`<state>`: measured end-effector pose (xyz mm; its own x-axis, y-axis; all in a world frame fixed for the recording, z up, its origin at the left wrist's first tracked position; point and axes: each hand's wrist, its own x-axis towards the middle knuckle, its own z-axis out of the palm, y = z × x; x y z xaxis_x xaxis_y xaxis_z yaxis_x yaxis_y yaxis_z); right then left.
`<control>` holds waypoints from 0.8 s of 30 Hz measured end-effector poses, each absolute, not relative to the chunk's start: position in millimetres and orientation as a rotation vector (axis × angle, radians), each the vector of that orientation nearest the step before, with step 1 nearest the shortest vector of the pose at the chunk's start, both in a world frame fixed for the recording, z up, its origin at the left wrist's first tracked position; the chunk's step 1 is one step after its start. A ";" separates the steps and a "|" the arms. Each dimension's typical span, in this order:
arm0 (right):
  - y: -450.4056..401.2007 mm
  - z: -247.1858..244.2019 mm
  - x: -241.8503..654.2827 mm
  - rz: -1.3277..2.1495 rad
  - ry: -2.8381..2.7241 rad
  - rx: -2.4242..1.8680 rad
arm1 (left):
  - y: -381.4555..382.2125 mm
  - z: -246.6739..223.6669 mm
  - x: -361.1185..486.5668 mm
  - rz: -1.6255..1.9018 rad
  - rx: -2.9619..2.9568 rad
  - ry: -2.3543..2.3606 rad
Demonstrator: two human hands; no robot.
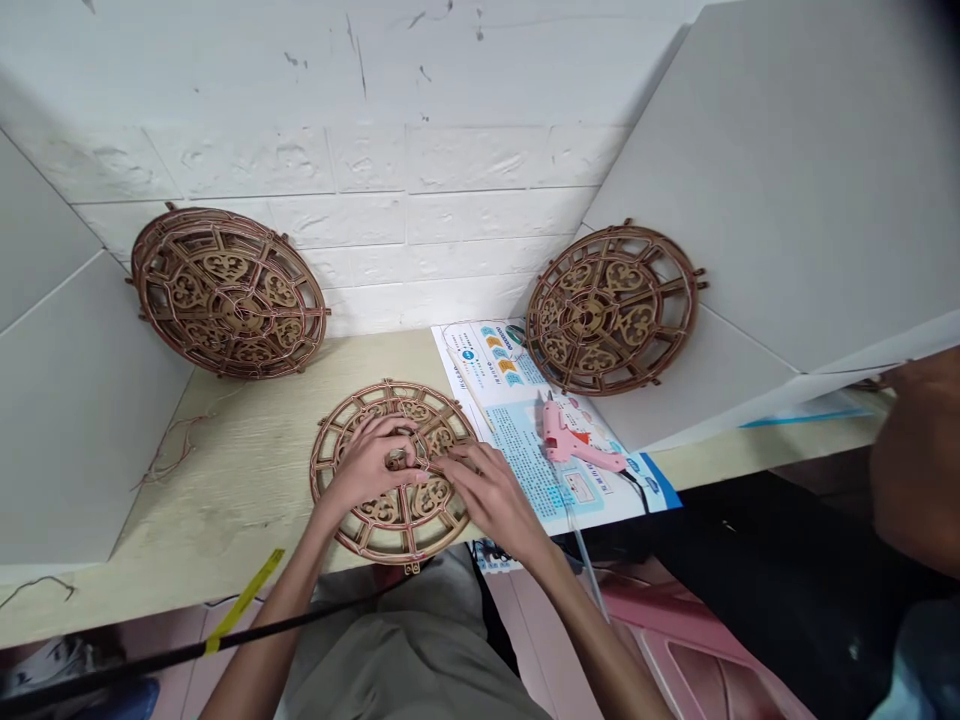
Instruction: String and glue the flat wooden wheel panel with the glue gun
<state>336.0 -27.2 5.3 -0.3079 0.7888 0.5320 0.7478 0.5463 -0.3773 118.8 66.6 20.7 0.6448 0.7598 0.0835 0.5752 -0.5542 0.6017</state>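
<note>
Here we are at the near edge of the pale wooden worktop [232,480], where a round, brown openwork disc with scrolled heart motifs [407,512] lies flat, one small tab poking past that edge. The left hand [379,460] curls over its centre, thumb and fingers bent; the right hand [484,490] comes in from the other side, fingertips down near the hub. Whether either one grips anything, I can't tell! To the right, a pink plastic glue gun [564,437] sits on a blue-and-white printed sheet [517,465], partly over the near edge.
</note>
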 end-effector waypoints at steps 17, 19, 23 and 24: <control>-12.8 -20.2 319.5 0.201 -1.856 -1.254 | 60.5 20.2 120.3 0.489 2.368 1.071; -12.2 -22.7 318.3 0.206 -1.830 -1.258 | 59.7 21.6 121.2 0.496 2.377 1.076; -12.8 -24.0 317.4 0.214 -1.811 -1.260 | 58.6 24.1 121.7 0.506 2.388 1.069; -12.9 -23.6 317.4 0.218 -1.808 -1.262 | 58.5 24.2 121.5 0.502 2.390 1.062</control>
